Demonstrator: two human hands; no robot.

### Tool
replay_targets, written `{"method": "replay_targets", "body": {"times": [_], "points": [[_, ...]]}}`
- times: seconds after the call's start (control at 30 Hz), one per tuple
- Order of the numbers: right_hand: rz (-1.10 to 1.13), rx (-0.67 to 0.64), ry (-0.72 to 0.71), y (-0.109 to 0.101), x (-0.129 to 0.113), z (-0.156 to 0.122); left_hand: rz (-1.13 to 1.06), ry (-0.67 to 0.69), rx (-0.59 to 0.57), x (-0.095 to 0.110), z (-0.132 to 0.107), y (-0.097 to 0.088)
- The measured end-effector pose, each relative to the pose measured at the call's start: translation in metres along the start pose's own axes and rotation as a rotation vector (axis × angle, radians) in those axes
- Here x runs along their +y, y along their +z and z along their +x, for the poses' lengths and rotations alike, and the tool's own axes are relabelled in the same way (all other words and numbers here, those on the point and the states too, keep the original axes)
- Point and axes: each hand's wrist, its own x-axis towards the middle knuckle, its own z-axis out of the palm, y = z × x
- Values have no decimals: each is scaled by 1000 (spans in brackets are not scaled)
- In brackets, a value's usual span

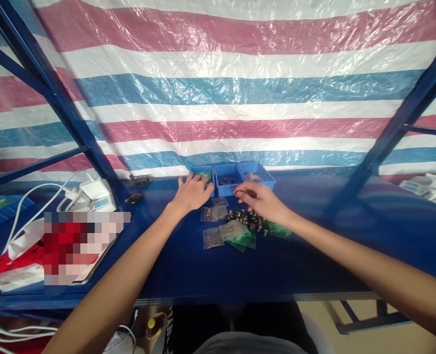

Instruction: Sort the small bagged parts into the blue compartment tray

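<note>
My left hand (192, 193) reaches over the left blue bin (211, 191), its fingers spread, above green packets (205, 175) lying inside. My right hand (261, 200) is at the front of the middle blue bin (228, 189), with its fingers curled together. Whatever its fingertips hold, if anything, is too small to make out. Below the hands lies a pile of small dark metal parts (255, 223). Beside it are clear bags with brass-coloured pins (213, 238) and green bags (244, 242). A few dark pieces sit in the middle bin.
A right blue bin (265, 178) holds clear packets. On the left are a power strip (100, 199) with white cables, a dark mouse-like object (133, 198) and a red-and-white bag (22, 255). Blue frame posts (395, 118) flank the blue table (188, 275); a striped sheet (240, 88) hangs behind.
</note>
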Motion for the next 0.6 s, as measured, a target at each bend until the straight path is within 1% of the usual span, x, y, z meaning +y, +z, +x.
{"method": "replay_targets", "body": {"times": [0.07,0.17,0.27,0.33,0.4,0.5,0.6], "points": [[-26,-2,-14,0,1,0,1,11,0,-1,0,1],[-122,28,-59,-1,1,1,26,78,61,0,-3,1],[-297,93,-189,-4,1,2,57,186,157,2,-6,2],[-430,137,-291,-8,1,2,45,223,214,4,-6,4],[-557,168,-336,-12,3,3,11,249,252,6,-7,6],[-706,165,-293,-16,9,5,-6,314,275,7,-6,8],[-754,119,-235,-19,18,8,-43,360,279,6,-4,9]]}}
